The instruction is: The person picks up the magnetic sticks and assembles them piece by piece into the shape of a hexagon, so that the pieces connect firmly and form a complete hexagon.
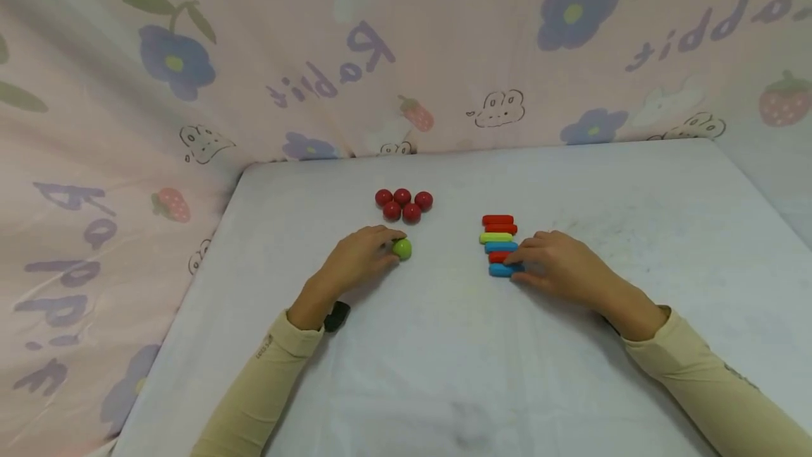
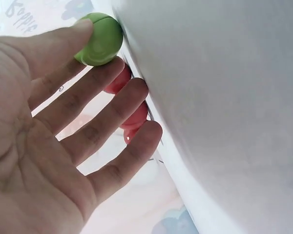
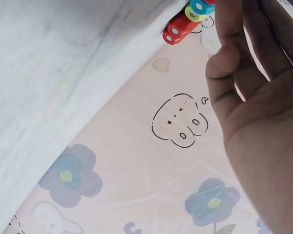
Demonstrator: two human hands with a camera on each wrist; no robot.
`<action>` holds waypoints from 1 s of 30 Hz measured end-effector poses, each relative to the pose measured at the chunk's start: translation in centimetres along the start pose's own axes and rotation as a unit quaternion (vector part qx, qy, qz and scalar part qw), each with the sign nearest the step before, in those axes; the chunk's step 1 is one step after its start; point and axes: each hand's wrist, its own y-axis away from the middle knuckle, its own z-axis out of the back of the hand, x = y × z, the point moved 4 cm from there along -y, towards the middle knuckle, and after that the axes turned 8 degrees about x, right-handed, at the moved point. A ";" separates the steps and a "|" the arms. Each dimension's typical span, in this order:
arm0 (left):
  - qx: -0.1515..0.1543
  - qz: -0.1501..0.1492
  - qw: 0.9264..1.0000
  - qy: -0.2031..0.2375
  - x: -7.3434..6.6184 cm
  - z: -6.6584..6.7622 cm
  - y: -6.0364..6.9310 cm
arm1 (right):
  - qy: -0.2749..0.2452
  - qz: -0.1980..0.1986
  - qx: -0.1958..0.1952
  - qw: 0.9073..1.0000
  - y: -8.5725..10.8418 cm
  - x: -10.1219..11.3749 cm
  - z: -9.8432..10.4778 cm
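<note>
Between thumb and forefinger, my left hand (image 1: pixel 363 256) pinches a shiny green ball (image 1: pixel 403 249) low over the white table. In the left wrist view the thumb presses the green ball (image 2: pixel 105 40), while the other fingers spread out below it. Beyond it sit several dark red balls (image 1: pixel 411 213) in two short rows. My right hand (image 1: pixel 561 266) is at the near end of a column of short rounded sticks. It holds the nearest blue stick (image 1: pixel 502 271) by its right end, beside a red stick (image 1: pixel 497 257). Fingers hide that blue stick in the right wrist view.
Farther up the column lie another blue stick (image 1: pixel 501 247), a yellow-green stick (image 1: pixel 495 238) and two red sticks (image 1: pixel 497 220). The white table (image 1: pixel 444 372) meets a patterned curtain (image 1: pixel 266 41) at its back and left edges.
</note>
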 end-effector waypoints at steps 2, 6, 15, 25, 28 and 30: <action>0.002 -0.006 1.000 0.001 -0.3 -0.3 0.0 | -0.010 -0.008 0.007 1.000 0.2 0.0 -0.1; 0.006 -0.011 1.000 -0.010 -0.8 -0.6 -0.1 | -0.022 -0.031 0.030 0.999 0.3 0.0 -0.1; 0.027 0.013 1.000 -0.004 -1.7 -0.7 0.5 | -0.011 -0.036 0.038 0.999 0.2 0.2 -0.1; 0.016 0.017 1.000 -0.003 -2.4 -1.2 1.5 | -0.023 -0.027 0.012 0.999 0.0 0.9 0.2; 0.010 0.018 1.000 -0.005 -2.6 -1.2 1.5 | -0.016 -0.015 0.004 1.000 -0.4 1.3 0.2; 0.010 0.017 1.000 -0.008 -2.7 -1.2 1.6 | -0.009 -0.004 0.006 1.000 -0.8 1.5 0.1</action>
